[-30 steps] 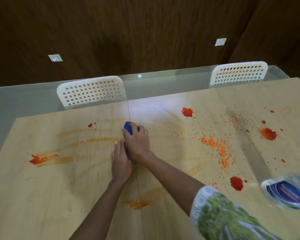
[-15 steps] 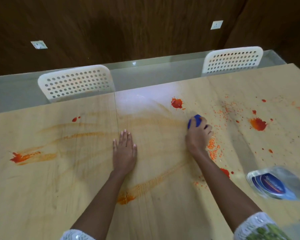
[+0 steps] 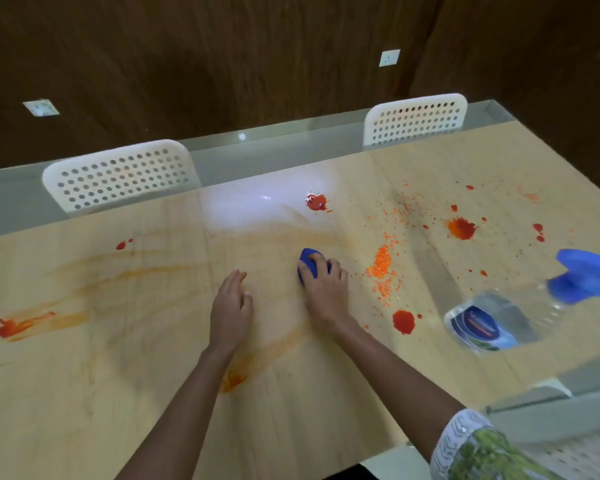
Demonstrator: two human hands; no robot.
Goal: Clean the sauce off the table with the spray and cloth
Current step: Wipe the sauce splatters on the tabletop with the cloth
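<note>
Blue cloth (image 3: 308,264) in right hand (image 3: 323,293) grip, left hand (image 3: 230,308) open flat, spray bottle (image 3: 520,306) right, sauce (image 3: 403,321) between.

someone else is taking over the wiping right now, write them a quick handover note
Right hand: pressing the blue cloth on the table, mid-table.
Left hand: empty, resting beside it on the wood.
Spray bottle: on its side at the right edge, untouched.
Done: middle and left are only smeared into orange streaks, not clean.
Left: far red blob, orange crumbs, red blob near the right wrist, right-side splat, left smear, near smear.
</note>
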